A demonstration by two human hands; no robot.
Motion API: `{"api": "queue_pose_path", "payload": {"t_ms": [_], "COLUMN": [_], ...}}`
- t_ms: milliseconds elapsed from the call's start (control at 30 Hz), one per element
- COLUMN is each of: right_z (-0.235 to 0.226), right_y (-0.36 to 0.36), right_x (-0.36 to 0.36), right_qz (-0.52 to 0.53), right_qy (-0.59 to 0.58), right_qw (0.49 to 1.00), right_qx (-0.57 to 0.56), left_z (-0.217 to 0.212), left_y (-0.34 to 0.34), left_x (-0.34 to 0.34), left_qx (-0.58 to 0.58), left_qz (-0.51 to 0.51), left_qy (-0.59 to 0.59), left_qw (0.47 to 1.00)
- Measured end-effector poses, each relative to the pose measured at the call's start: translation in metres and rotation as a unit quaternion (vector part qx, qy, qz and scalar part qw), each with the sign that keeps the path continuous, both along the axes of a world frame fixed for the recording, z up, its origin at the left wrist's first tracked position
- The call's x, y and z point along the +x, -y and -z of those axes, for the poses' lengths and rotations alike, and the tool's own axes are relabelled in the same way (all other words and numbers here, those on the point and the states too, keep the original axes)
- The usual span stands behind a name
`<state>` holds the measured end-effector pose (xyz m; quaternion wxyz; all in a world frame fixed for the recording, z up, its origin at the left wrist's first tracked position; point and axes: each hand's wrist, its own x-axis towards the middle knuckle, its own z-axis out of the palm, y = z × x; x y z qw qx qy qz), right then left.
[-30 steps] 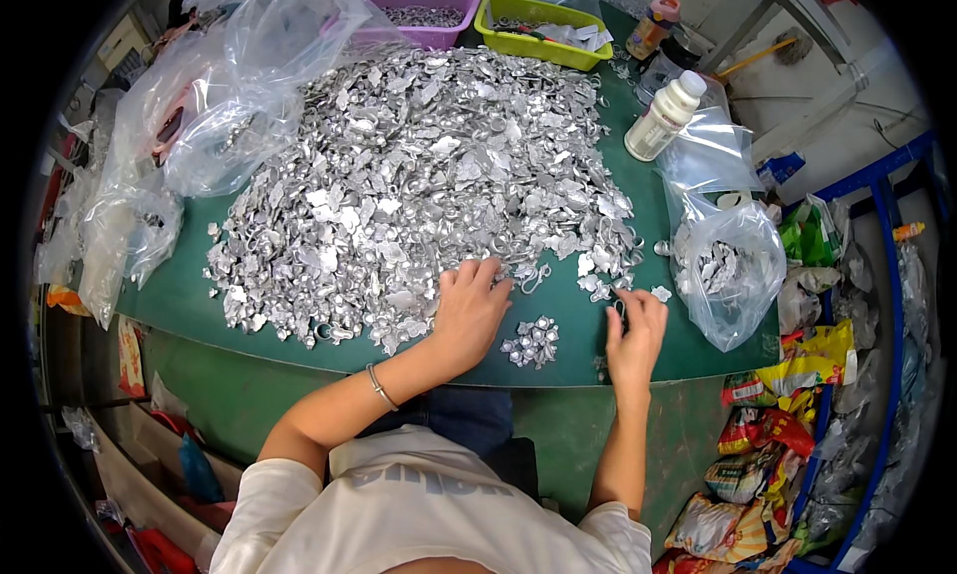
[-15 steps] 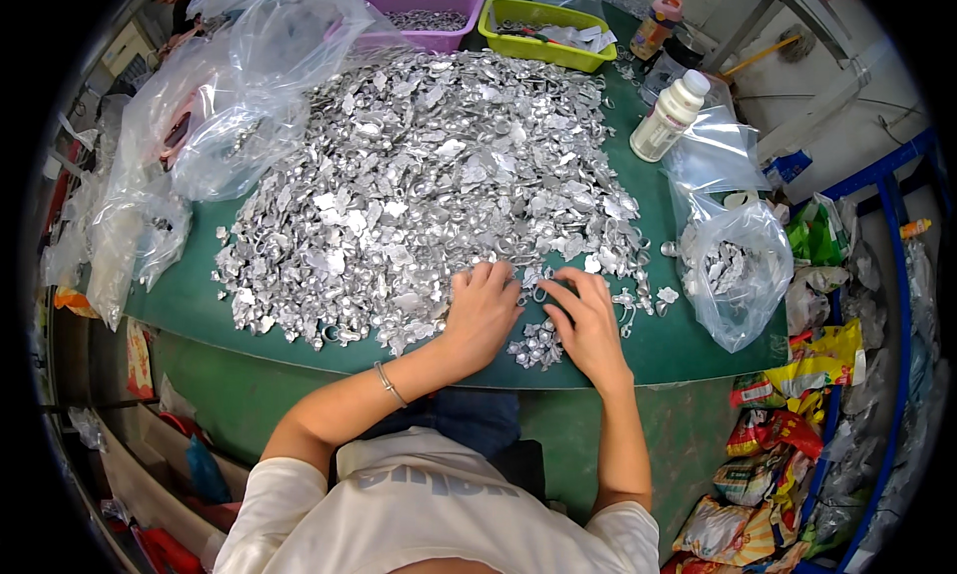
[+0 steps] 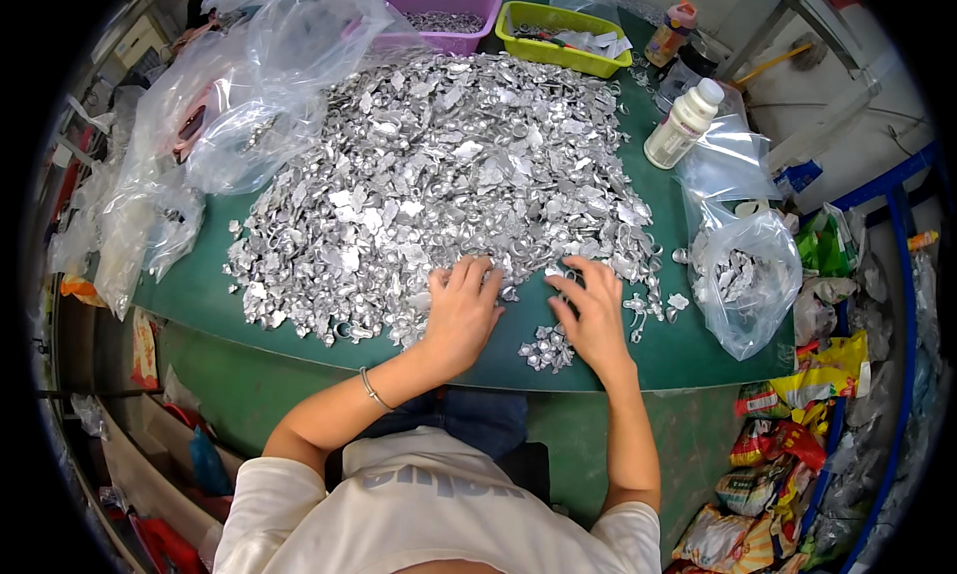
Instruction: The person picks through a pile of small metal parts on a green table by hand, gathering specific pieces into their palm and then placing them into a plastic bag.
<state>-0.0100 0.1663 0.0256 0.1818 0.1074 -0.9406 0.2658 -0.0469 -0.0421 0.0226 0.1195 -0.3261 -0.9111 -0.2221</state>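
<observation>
Nearest lay the white short-sleeved shirt (image 3: 439,519) of the person, with a thin silver-coloured metal bracelet (image 3: 373,389) around the left wrist; beyond it, both bare hands were over the near part of a dark green flat-topped table (image 3: 688,360). The left hand (image 3: 463,313) was palm down, its fingers loosely bent and slightly spread, the fingertips at the near edge of the pile; whether it had hold of a piece could not be told. The right hand (image 3: 596,315) was half open, thumb apart from the curved fingers, with metal pieces close to its fingertips; whether any was gripped could not be told.

Just left of the right hand's thumb and wrist sat a small cluster of shiny silver-grey metal pieces (image 3: 546,349), apart from the pile; a few loose pieces lay to the right of that hand. Beyond the hands spread a broad heap of small, irregular silver metal pieces (image 3: 449,175); to its right stood an open clear plastic bag (image 3: 763,315) with pieces inside, and farther off a white capped plastic bottle (image 3: 680,128); large crumpled clear plastic bags (image 3: 239,126) lay at the left; behind the heap stood a purple plastic basin (image 3: 474,42) and a lime-green plastic basin (image 3: 558,56).
</observation>
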Motion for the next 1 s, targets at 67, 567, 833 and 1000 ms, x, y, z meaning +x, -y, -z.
{"api": "queue_pose_path", "payload": {"t_ms": [67, 567, 833, 1000], "right_z": [0.002, -0.003, -0.011, -0.004], "right_y": [0.003, 0.022, 0.002, 0.004], "right_x": [-0.001, -0.019, -0.002, -0.003], "right_qz": [0.002, -0.035, 0.026, -0.051], "right_qy": [0.021, 0.015, 0.029, 0.089], "right_qw": [0.999, 0.996, 0.998, 0.994], "right_qx": [0.037, 0.078, -0.058, -0.049], "left_z": [0.003, 0.007, 0.012, 0.018], "left_y": [0.001, 0.005, 0.003, -0.003], "left_x": [-0.002, -0.01, 0.017, 0.027], "left_qx": [-0.007, 0.042, 0.098, 0.155], "left_qz": [0.006, 0.013, 0.108, 0.145], "left_qy": [-0.017, -0.031, 0.039, 0.146], "left_qw": [1.0, 0.999, 0.989, 0.966]}}
